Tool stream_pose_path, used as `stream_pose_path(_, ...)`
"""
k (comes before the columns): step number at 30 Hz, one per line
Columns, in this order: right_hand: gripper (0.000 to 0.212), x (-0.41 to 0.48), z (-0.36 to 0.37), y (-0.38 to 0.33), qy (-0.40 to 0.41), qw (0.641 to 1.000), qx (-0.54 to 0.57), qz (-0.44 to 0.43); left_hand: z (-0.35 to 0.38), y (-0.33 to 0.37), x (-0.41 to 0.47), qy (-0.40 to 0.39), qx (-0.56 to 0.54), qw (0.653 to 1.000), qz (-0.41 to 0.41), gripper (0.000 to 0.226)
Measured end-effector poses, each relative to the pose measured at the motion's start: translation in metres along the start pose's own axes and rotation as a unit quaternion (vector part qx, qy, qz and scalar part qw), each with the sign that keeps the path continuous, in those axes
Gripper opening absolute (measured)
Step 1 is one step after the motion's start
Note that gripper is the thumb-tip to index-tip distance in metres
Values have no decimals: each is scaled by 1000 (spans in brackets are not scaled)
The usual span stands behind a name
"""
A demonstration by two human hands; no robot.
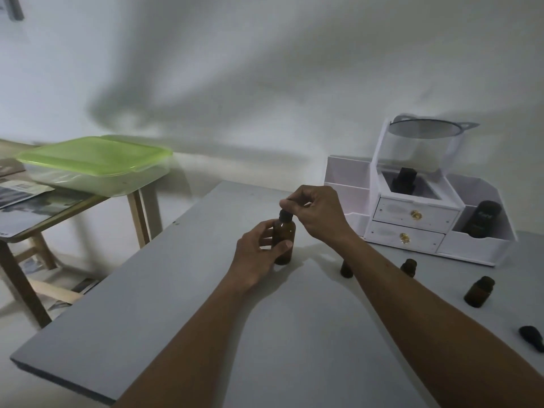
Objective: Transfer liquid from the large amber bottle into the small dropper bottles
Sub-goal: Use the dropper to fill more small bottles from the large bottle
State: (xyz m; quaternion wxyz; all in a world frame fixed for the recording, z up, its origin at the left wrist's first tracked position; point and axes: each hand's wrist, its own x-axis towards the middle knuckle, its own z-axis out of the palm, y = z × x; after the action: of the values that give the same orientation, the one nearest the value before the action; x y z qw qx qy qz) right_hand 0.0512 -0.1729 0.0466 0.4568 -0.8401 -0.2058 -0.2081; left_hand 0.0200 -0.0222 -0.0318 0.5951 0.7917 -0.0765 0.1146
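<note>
The large amber bottle stands upright on the grey table, near its middle. My left hand wraps around the bottle's body from the left. My right hand reaches over from the right and pinches the black cap at the bottle's top with its fingertips. Three small amber dropper bottles stand uncapped to the right: one partly hidden behind my right forearm, one further right, and one nearer the right edge. A black dropper cap lies at the far right.
A white drawer organiser stands at the back right, holding dark bottles and a clear-lidded compartment. Left of the grey table, a wooden side table carries a green-lidded plastic box and papers. The wall is close behind.
</note>
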Motion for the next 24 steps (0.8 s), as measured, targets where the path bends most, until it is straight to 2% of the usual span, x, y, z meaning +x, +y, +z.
stream_pose_path(12,13,3,-8,-11,-5,1000,1,1,-1,5,2,-12,11,1000,-24,54)
stream_pose_path(16,16,12,-22,-31,28,999,12,-34,-7,13,3,-32,26,998,-37,68)
stream_pose_path(18,14,17,-36,-45,56,996,26,-61,-11,17,2,-12,29,999,-28,71)
stream_pose_path(22,4,18,-74,-70,126,985,87,-80,-17,37,-16,87,39,995,1,49)
stream_pose_path(24,4,10,-97,-73,152,980,108,-72,-13,51,-31,88,38,995,24,35)
